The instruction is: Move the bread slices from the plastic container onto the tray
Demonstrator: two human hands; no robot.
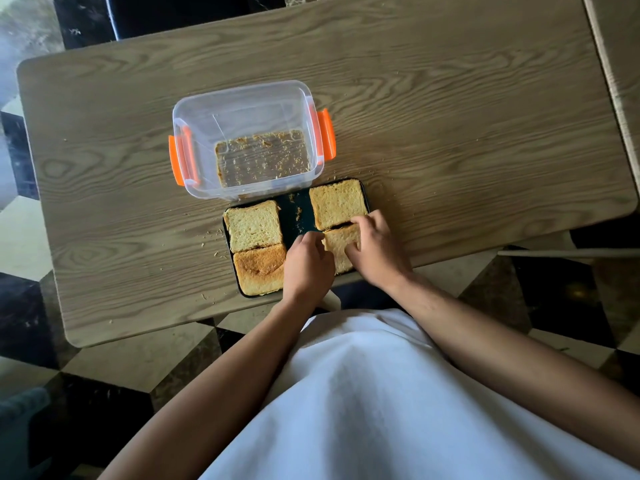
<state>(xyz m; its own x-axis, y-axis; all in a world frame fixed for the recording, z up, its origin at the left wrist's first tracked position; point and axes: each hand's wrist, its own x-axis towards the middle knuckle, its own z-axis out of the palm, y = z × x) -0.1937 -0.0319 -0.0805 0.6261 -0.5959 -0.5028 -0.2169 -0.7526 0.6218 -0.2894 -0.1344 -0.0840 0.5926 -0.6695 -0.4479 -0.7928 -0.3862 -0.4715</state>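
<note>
Both hands, left hand (306, 261) and right hand (375, 249), grasping bread slice (341, 245) at tray (298, 216) near-right corner. Crumb-strewn plastic container (249, 140) just beyond on bench (450, 116), touching tray's far edge.

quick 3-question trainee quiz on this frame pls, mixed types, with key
1. True or false: the plastic container holds whole bread slices.
2. How many slices lie on the tray? A) two B) four C) six
3. Fill in: the left hand and right hand both touch the near-right slice, which sits at the tray's near-____ corner.

Key:
1. False, only crumbs inside.
2. B
3. right
</note>
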